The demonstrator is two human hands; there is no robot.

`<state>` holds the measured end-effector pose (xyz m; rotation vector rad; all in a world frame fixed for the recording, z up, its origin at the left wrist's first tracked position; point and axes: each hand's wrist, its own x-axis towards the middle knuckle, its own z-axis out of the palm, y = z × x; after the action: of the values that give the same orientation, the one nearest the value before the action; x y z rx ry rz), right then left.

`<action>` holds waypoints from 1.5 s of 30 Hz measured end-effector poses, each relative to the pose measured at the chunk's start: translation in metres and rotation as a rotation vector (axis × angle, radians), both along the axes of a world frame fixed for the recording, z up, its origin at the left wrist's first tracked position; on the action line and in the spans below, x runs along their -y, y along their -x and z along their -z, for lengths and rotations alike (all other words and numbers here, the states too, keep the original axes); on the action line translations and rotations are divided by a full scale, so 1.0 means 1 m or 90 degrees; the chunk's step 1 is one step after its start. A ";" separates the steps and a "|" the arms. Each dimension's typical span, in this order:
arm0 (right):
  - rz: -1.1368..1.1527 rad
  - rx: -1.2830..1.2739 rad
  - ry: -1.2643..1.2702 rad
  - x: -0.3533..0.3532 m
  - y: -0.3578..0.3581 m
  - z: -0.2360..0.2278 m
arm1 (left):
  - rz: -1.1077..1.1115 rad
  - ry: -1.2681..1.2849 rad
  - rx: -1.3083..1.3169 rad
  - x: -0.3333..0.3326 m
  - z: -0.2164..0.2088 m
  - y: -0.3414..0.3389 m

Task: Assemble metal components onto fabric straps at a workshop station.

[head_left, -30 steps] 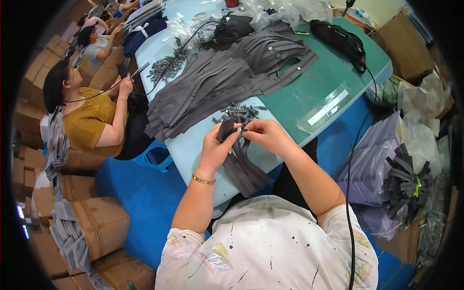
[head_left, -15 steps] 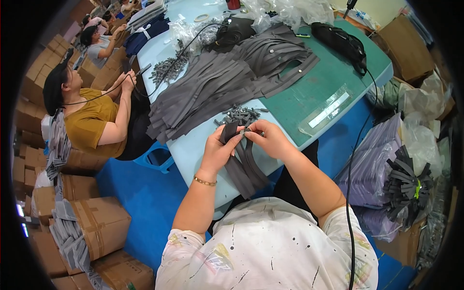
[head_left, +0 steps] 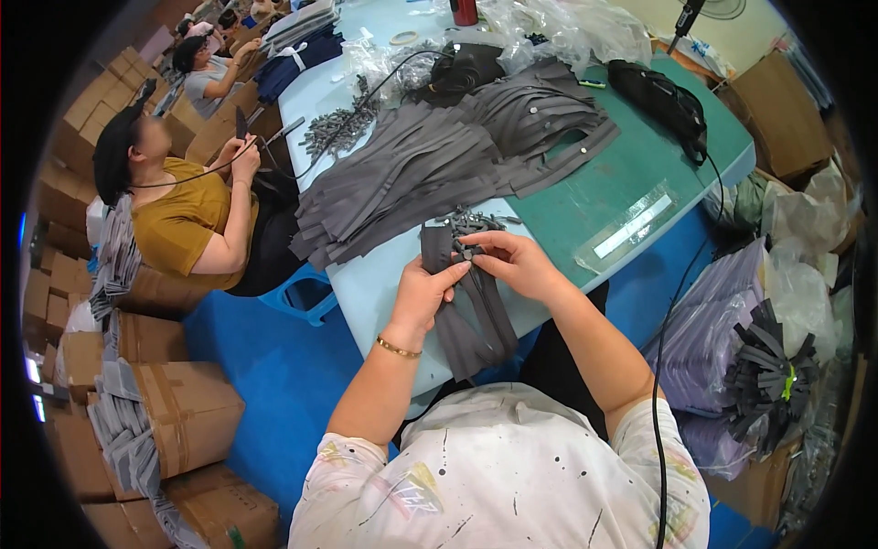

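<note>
My left hand (head_left: 426,293) is closed on a dark grey zipper strip (head_left: 472,340), whose two long tails hang toward me over the near edge of the table. From the right, my right hand (head_left: 519,265) pinches at the strip's upper end, thumb and fingertips meeting those of the left. A small grey piece, seemingly a zipper slider, sits between the fingertips and is partly hidden. Just beyond my hands lies a heap of small grey zipper sliders (head_left: 482,221). Farther off, a broad pile of grey zipper strips (head_left: 393,178) spreads across the table.
A second heap of small grey parts (head_left: 337,131) lies far left, beside plastic bags (head_left: 585,32). On the green mat (head_left: 658,156) rests a black pouch (head_left: 654,96). A co-worker (head_left: 187,215) sits left, holding a dark strip. Cartons (head_left: 187,416) and bagged stacks (head_left: 709,302) flank me.
The view has shifted slightly, so the table appears lower and farther right. My fingers have changed their hold a little on the zipper strip. The co-worker's dark strip is now raised into view.
</note>
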<state>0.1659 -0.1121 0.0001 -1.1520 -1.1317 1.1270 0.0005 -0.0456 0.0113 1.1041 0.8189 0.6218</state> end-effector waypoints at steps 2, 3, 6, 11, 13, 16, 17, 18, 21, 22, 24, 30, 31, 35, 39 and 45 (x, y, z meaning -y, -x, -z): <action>-0.018 -0.016 0.000 0.001 0.001 0.002 | -0.014 0.019 -0.022 0.000 -0.002 0.001; -0.014 -0.008 -0.001 0.000 0.000 0.004 | -0.013 0.019 -0.024 0.000 -0.002 0.000; 0.005 0.011 -0.008 -0.002 -0.001 0.012 | 0.002 0.018 -0.022 -0.001 -0.003 -0.001; 0.022 -0.001 -0.020 -0.003 0.003 0.015 | 0.004 0.019 -0.027 -0.004 -0.002 0.001; 0.027 -0.036 -0.021 -0.004 0.002 0.018 | 0.005 0.014 -0.026 -0.003 -0.001 -0.001; 0.020 -0.028 -0.014 -0.002 0.001 0.017 | 0.008 0.005 -0.029 -0.004 -0.001 0.000; 0.021 -0.029 -0.015 -0.003 0.001 0.016 | 0.011 0.003 -0.032 -0.005 -0.001 0.000; 0.026 -0.027 -0.025 -0.002 0.002 0.016 | 0.014 0.002 -0.033 -0.005 -0.002 0.000; 0.032 -0.031 -0.042 -0.002 0.003 0.018 | 0.009 0.000 -0.037 -0.005 -0.003 0.000; 0.030 -0.036 -0.049 -0.003 0.003 0.018 | 0.013 -0.015 -0.032 -0.004 -0.003 0.000; 0.038 -0.031 -0.070 -0.003 0.002 0.018 | 0.018 -0.031 -0.025 -0.003 -0.005 -0.001; 0.054 -0.034 -0.153 -0.001 0.002 0.007 | 0.066 0.001 -0.072 0.009 -0.024 -0.001; 0.055 -0.022 -0.166 -0.001 0.000 0.005 | 0.063 -0.001 -0.068 0.013 -0.029 -0.004; 0.072 0.063 -0.197 -0.003 -0.004 0.000 | -0.004 0.082 0.019 0.021 -0.032 -0.012; 0.049 -0.021 -0.116 0.000 -0.002 -0.004 | -0.031 0.097 0.033 0.020 -0.023 -0.016; 0.061 0.053 -0.146 -0.004 -0.005 0.000 | -0.024 0.025 -0.043 0.009 -0.002 -0.013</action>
<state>0.1714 -0.1077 0.0002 -1.0690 -1.2216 0.8584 0.0133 -0.0546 0.0134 1.0815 0.9083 0.5993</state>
